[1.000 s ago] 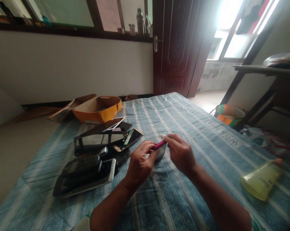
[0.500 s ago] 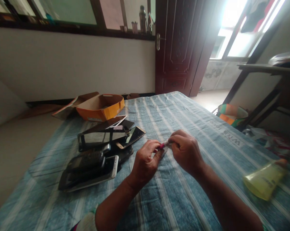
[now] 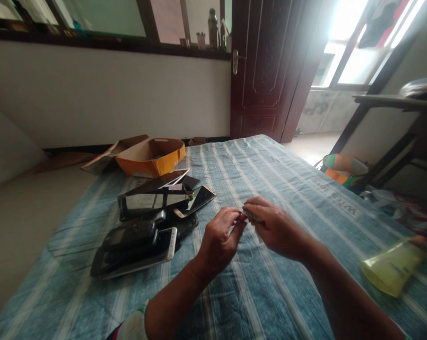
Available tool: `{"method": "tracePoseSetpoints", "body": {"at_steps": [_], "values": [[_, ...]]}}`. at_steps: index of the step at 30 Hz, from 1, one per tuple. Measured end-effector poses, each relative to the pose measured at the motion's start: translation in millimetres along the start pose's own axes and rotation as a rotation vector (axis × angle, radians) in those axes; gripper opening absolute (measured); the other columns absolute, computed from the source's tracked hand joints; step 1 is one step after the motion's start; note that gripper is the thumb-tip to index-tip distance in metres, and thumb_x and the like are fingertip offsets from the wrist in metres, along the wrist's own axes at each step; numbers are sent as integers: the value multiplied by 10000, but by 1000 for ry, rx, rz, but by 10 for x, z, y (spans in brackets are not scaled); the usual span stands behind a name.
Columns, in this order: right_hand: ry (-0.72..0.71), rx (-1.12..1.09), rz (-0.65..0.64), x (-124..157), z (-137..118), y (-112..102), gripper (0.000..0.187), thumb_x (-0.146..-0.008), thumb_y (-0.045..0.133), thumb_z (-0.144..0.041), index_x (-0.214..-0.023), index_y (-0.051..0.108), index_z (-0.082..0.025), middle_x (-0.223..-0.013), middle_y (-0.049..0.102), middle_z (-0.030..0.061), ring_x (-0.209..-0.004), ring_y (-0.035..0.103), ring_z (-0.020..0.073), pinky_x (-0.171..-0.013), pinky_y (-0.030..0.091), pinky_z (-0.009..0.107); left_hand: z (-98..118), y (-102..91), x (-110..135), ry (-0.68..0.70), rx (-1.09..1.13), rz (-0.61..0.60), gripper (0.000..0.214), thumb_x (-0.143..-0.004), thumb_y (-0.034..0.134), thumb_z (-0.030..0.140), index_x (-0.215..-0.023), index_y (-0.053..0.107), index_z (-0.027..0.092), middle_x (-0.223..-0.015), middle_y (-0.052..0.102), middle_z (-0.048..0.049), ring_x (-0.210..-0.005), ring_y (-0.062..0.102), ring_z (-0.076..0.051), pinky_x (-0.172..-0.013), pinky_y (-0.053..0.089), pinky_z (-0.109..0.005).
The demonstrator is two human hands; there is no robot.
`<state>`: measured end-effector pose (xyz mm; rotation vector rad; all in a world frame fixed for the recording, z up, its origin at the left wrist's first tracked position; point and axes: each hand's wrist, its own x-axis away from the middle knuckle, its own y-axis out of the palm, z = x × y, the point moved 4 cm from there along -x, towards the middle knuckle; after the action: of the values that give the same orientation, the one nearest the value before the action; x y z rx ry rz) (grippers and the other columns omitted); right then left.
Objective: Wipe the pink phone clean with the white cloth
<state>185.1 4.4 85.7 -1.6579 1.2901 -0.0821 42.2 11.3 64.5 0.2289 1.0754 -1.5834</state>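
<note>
My left hand (image 3: 222,234) pinches a small pink item (image 3: 243,217) between thumb and fingertips, above the striped blue bed cover (image 3: 234,288). What kind of thing it is, I cannot make out. Against it, my right hand (image 3: 273,226) is closed on a whitish crumpled piece (image 3: 251,218), perhaps thin wrapping, mostly hidden by the fingers. Left of my hands lies a pile of old phones, among them a gold-edged phone (image 3: 195,202), a white-edged phone (image 3: 171,245) and a bulky black device (image 3: 130,234).
An open orange cardboard box (image 3: 151,163) stands behind the phones. At the right edge lies a translucent yellow container (image 3: 392,267). Beyond the bed are a dark red door (image 3: 261,71), an orange and green bag (image 3: 344,167) and a shelf (image 3: 393,101).
My right hand has turned flatter, its fingers now reaching over the pink item. Both hands stay close together. The whole view has shifted slightly.
</note>
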Motion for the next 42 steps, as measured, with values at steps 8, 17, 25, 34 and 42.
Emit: {"method": "tracePoseSetpoints", "body": {"at_steps": [8,17,25,34,42], "values": [[-34,-42,22,11,146,-64,273,-898,453,-57,-949,693,-175,-995,678,61,-884,654,139,-790,529,241,7,2,-8,6,-20,-8,79,-889,548,150,-904,625,156,-927,679,-86,-839,654,-167,-745,554,-276],[-88,90,300,37,46,-52,267,-911,442,-87,-1005,676,-176,-1098,674,104,-1032,656,191,-886,553,305,-3,-12,-24,-24,4,-10,103,-900,535,188,-915,633,161,-926,681,-81,-825,651,-164,-712,559,-266],[-148,287,300,34,-112,137,296,-918,394,-54,-974,668,-151,-1006,671,122,-1165,594,237,-1016,498,368,-60,-37,-44,-54,-6,29,104,-887,539,193,-876,640,168,-909,690,-70,-795,659,-157,-670,567,-247],[-50,248,503,92,105,116,332,-916,418,-66,-1093,677,-176,-1096,687,132,-1149,614,241,-994,522,418,-74,-57,-76,-75,-3,41,101,-869,557,193,-863,652,158,-876,686,-71,-767,658,-160,-658,576,-256],[-91,194,431,65,72,250,332,-896,457,-71,-1119,684,-166,-1124,679,141,-1182,591,255,-996,517,404,-121,-91,-96,-78,-27,41,87,-853,570,189,-860,656,172,-877,689,-63,-794,661,-164,-683,574,-260]]}}
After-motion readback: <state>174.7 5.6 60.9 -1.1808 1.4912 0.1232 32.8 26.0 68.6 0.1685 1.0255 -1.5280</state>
